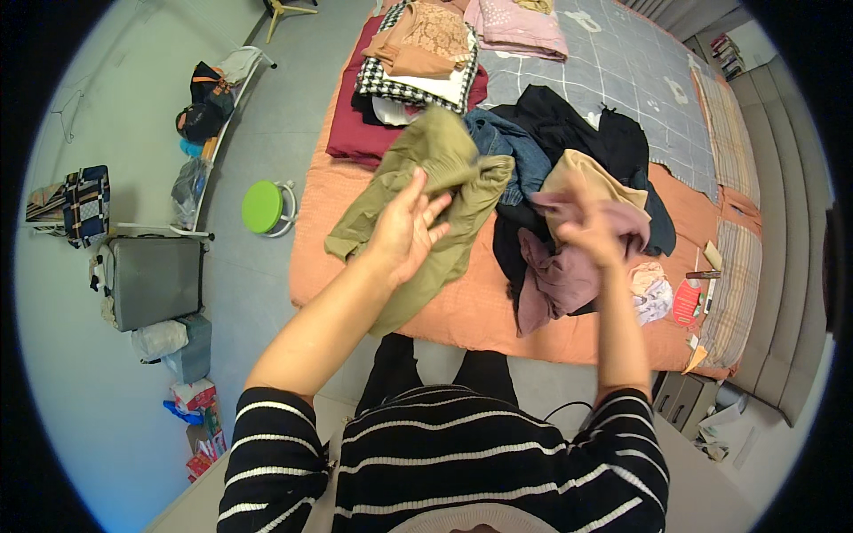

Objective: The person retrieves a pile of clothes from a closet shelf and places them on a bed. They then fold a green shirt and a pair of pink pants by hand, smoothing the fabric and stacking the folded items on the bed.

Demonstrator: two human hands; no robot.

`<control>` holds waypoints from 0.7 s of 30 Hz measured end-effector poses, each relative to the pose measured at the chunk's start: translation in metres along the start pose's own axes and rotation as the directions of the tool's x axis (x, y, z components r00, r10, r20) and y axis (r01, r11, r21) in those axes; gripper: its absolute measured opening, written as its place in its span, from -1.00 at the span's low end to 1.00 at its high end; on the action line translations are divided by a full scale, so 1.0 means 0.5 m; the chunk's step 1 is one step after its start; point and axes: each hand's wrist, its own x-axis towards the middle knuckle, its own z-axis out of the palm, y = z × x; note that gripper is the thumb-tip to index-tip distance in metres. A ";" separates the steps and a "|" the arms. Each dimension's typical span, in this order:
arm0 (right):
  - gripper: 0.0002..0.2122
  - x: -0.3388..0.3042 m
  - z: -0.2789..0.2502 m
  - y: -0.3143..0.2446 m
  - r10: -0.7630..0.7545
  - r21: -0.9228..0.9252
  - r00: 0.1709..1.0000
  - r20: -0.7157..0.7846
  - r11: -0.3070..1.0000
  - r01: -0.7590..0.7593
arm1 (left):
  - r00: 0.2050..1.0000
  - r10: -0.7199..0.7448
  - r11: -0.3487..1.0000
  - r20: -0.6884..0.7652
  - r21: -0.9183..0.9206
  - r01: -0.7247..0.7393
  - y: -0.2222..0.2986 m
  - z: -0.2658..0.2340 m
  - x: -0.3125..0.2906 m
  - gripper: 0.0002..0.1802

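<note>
Olive green trousers [431, 213] lie loosely spread near the bed's front edge, their upper part raised and blurred. My left hand [410, 229] is over them, palm turned up and fingers spread, gripping nothing. To the right, my right hand [593, 233] is in front of a crumpled mauve garment [564, 275]. Motion blurs its fingers, but the thumb stands apart from them and no cloth shows in its grasp. A beige garment [597, 178] lies just beyond it. Blue denim [511, 151] and black clothes [560, 124] are heaped between and behind the hands.
Folded clothes [422, 44] are stacked at the far left of the bed [311, 258], on a dark red cloth [360, 133]. Pink folded fabric [520, 31] sits farther back. A green stool [263, 207] and grey suitcase [158, 282] stand left; a hand fan [686, 302] lies right.
</note>
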 end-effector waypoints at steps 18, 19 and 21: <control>-0.42 0.062 0.516 -0.171 -0.108 -0.009 0.992 -0.072 0.994 0.107 | 0.908 0.374 0.845 0.188 -0.474 -0.250 0.173 -0.186 -0.248 -0.28; -0.44 0.071 0.558 -0.221 -0.119 -0.108 0.984 -0.130 0.989 0.106 | 0.905 0.369 0.834 0.214 -0.505 -0.221 0.186 -0.185 -0.259 -0.29; -0.63 0.088 0.598 -0.267 -0.101 -0.260 0.969 -0.224 0.965 0.041 | 0.887 0.381 0.832 0.262 -0.516 -0.205 0.208 -0.181 -0.273 -0.27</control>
